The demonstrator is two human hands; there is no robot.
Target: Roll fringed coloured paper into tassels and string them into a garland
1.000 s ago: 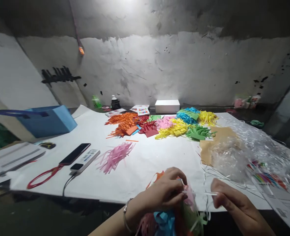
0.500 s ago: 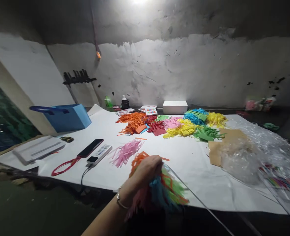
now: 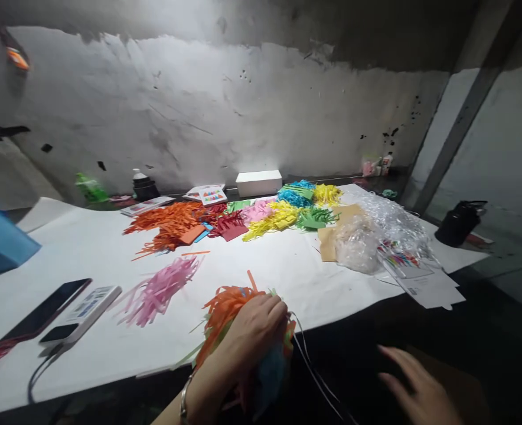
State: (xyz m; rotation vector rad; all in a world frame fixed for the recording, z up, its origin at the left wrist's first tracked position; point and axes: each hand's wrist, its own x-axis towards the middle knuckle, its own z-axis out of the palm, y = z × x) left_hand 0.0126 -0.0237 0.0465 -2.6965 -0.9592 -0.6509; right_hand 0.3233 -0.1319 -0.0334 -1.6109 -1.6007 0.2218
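Note:
My left hand [image 3: 256, 327], with a bracelet on its wrist, is wrapped round a bundle of orange, green, blue and pink paper fringe [image 3: 225, 304] at the table's front edge. A thin white cord [image 3: 307, 357] runs from beside its fingers down to the right. At the lower right, beyond the table edge, my right hand [image 3: 414, 383] is blurred, its fingers apart and nothing in them. A loose pink fringe [image 3: 161, 292] lies on the white table cover [image 3: 252, 260], left of the bundle.
Orange [image 3: 167, 221], red, yellow [image 3: 274, 218], blue and green fringes lie along the back. A white box [image 3: 258, 183] stands behind them. Clear plastic wrap [image 3: 358, 242] is at the right. A phone [image 3: 46, 310], power bank [image 3: 81, 316] and blue bag [image 3: 4, 242] are at the left.
The view has swung to the right. My right hand has come into view at the lower right. My left hand still holds the fringe bundle, which has turned and now shows more orange.

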